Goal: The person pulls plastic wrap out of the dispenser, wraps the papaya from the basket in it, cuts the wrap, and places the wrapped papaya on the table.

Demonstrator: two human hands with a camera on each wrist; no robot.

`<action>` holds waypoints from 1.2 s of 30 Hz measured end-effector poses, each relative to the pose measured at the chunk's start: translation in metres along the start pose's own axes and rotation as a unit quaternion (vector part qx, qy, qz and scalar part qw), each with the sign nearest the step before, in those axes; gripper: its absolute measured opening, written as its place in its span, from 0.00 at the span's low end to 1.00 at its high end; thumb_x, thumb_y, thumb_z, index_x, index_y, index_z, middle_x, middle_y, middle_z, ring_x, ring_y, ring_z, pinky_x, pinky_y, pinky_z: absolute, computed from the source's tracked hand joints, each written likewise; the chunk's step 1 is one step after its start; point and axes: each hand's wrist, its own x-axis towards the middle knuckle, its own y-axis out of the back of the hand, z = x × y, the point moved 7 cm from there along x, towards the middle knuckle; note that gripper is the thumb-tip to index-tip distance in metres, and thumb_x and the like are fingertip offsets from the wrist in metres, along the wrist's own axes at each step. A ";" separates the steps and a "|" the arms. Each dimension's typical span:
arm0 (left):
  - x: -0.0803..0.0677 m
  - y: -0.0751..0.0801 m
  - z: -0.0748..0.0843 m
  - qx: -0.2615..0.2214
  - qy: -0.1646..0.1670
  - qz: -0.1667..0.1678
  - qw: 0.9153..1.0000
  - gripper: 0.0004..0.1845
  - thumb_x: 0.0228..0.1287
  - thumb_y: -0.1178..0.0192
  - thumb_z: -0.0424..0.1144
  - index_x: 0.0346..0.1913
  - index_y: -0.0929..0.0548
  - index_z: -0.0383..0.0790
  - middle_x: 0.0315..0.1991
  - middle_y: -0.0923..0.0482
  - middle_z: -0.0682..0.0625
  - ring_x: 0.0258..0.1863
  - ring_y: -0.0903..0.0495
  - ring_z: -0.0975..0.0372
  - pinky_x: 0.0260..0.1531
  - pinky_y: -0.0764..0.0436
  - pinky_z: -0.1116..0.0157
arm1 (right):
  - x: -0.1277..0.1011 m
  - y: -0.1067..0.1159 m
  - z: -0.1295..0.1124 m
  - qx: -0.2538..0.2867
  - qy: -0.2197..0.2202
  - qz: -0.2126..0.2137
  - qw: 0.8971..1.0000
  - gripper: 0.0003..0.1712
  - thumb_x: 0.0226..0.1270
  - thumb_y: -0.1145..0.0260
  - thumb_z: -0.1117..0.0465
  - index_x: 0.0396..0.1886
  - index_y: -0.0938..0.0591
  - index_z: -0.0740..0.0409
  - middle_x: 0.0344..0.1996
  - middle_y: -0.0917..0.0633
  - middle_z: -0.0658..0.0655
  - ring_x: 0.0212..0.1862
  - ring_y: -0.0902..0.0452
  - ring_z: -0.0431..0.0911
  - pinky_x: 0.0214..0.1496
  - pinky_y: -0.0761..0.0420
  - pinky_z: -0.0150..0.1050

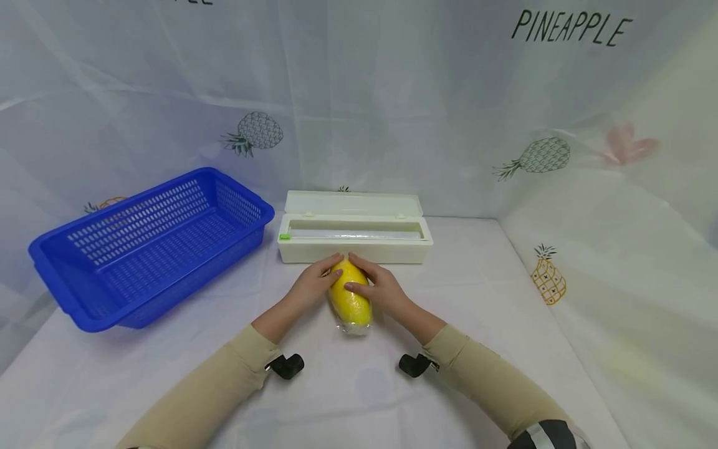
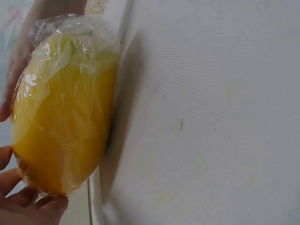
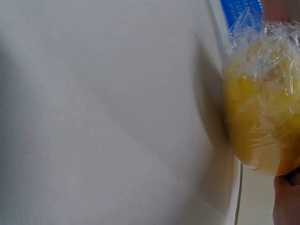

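A yellow oval fruit (image 1: pixel 352 300) wrapped in clear cling film is in both hands, in the middle of the head view. Its near end shows loose, crinkled film. My left hand (image 1: pixel 310 282) grips the far left side, with fingertips around the end in the left wrist view, where the fruit (image 2: pixel 65 122) fills the left part. From the right, my right hand (image 1: pixel 388 290) holds the same fruit, its thumb lying across the top. Film bunches up on the end of the fruit (image 3: pixel 262 112) in the right wrist view. The underside is hidden.
Just beyond the hands stands a white cling film dispenser (image 1: pixel 353 252) with its lid (image 1: pixel 353 203) raised and a film roll (image 1: pixel 354 234) inside. A blue perforated basket (image 1: pixel 151 249) sits at the left. White cloth covers the table (image 1: pixel 477 299), and printed cloth hangs behind.
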 end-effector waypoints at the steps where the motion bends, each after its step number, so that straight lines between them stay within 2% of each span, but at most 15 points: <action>1: 0.001 0.000 0.000 -0.002 -0.001 -0.002 1.000 0.26 0.74 0.47 0.41 0.71 0.33 0.38 0.72 0.38 0.44 0.72 0.42 0.51 0.69 0.42 0.52 | -0.001 0.002 -0.001 -0.004 0.004 0.004 1.000 0.37 0.65 0.31 0.54 0.72 0.33 0.52 0.70 0.33 0.49 0.71 0.40 0.46 0.70 0.37 0.44; 6: 0.003 -0.004 0.001 -0.014 0.005 -0.012 1.000 0.28 0.72 0.43 0.40 0.70 0.33 0.35 0.71 0.38 0.42 0.71 0.41 0.48 0.68 0.41 0.52 | -0.013 0.015 -0.010 -0.034 0.046 0.060 0.997 0.26 0.64 0.30 0.57 0.62 0.22 0.56 0.61 0.25 0.51 0.65 0.32 0.46 0.66 0.31 0.48; 9: 0.004 -0.005 0.000 -0.009 0.021 -0.013 1.000 0.29 0.71 0.42 0.42 0.71 0.34 0.36 0.71 0.38 0.41 0.71 0.41 0.48 0.68 0.40 0.51 | -0.027 0.019 -0.024 -0.046 0.091 0.090 0.991 0.20 0.61 0.27 0.58 0.53 0.18 0.55 0.53 0.21 0.49 0.59 0.28 0.46 0.63 0.28 0.50; 12: 0.006 -0.006 -0.001 0.001 0.034 -0.010 0.999 0.31 0.70 0.41 0.44 0.71 0.34 0.36 0.71 0.37 0.41 0.71 0.42 0.48 0.68 0.41 0.49 | -0.042 0.016 -0.039 -0.063 0.157 0.095 0.981 0.18 0.56 0.24 0.61 0.47 0.16 0.57 0.47 0.20 0.49 0.54 0.26 0.46 0.60 0.26 0.49; 15: 0.008 -0.006 -0.002 0.015 0.041 -0.008 0.999 0.33 0.68 0.39 0.46 0.71 0.34 0.37 0.71 0.38 0.41 0.71 0.42 0.47 0.68 0.41 0.49 | -0.055 0.008 -0.052 -0.113 0.224 0.095 0.963 0.18 0.50 0.20 0.62 0.42 0.14 0.59 0.43 0.20 0.49 0.51 0.26 0.47 0.57 0.25 0.43; 18: 0.011 -0.008 -0.003 0.031 0.049 -0.010 0.998 0.37 0.65 0.36 0.48 0.72 0.36 0.37 0.71 0.39 0.40 0.71 0.41 0.47 0.67 0.39 0.48 | -0.064 -0.002 -0.060 -0.190 0.271 0.101 0.938 0.19 0.45 0.17 0.59 0.38 0.12 0.57 0.39 0.23 0.49 0.45 0.29 0.46 0.49 0.29 0.40; 21: 0.013 -0.011 -0.002 0.046 0.052 -0.010 0.998 0.40 0.62 0.34 0.50 0.73 0.37 0.37 0.71 0.39 0.39 0.70 0.40 0.46 0.66 0.37 0.47 | -0.068 -0.012 -0.062 -0.260 0.284 0.099 0.917 0.18 0.44 0.17 0.54 0.36 0.10 0.54 0.37 0.27 0.50 0.42 0.33 0.46 0.44 0.33 0.41; 23: 0.014 -0.011 -0.001 0.051 0.053 -0.008 0.997 0.41 0.62 0.34 0.49 0.73 0.37 0.36 0.71 0.39 0.39 0.69 0.39 0.45 0.66 0.37 0.48 | -0.068 -0.018 -0.061 -0.292 0.279 0.094 0.910 0.16 0.45 0.18 0.53 0.34 0.10 0.52 0.36 0.29 0.50 0.41 0.34 0.46 0.44 0.34 0.42; 25: 0.015 -0.012 0.000 0.057 0.052 -0.007 0.997 0.41 0.62 0.34 0.49 0.72 0.37 0.35 0.71 0.38 0.38 0.69 0.38 0.45 0.66 0.36 0.48 | -0.069 -0.022 -0.061 -0.310 0.270 0.089 0.907 0.12 0.47 0.20 0.53 0.31 0.10 0.51 0.36 0.30 0.50 0.41 0.36 0.46 0.44 0.35 0.43; 29: 0.017 -0.014 0.001 0.063 0.058 -0.008 0.996 0.41 0.62 0.34 0.50 0.72 0.37 0.36 0.71 0.38 0.39 0.68 0.38 0.46 0.65 0.35 0.48 | -0.074 -0.022 -0.064 -0.306 0.277 0.090 0.906 0.06 0.48 0.20 0.58 0.26 0.11 0.49 0.35 0.29 0.50 0.42 0.36 0.46 0.45 0.35 0.44; 34: 0.019 -0.013 0.001 0.058 0.067 -0.009 0.996 0.40 0.61 0.34 0.50 0.72 0.36 0.36 0.71 0.38 0.39 0.68 0.38 0.46 0.65 0.36 0.47 | -0.089 -0.017 -0.067 -0.258 0.330 0.105 0.902 0.06 0.47 0.20 0.61 0.24 0.11 0.49 0.35 0.28 0.50 0.42 0.34 0.46 0.44 0.34 0.41; 36: 0.021 -0.013 0.000 0.055 0.067 -0.012 0.996 0.40 0.61 0.34 0.50 0.72 0.35 0.36 0.71 0.38 0.39 0.69 0.38 0.45 0.66 0.37 0.47 | -0.096 -0.013 -0.067 -0.232 0.355 0.108 0.899 0.04 0.53 0.22 0.59 0.25 0.11 0.49 0.34 0.29 0.49 0.41 0.34 0.47 0.44 0.34 0.40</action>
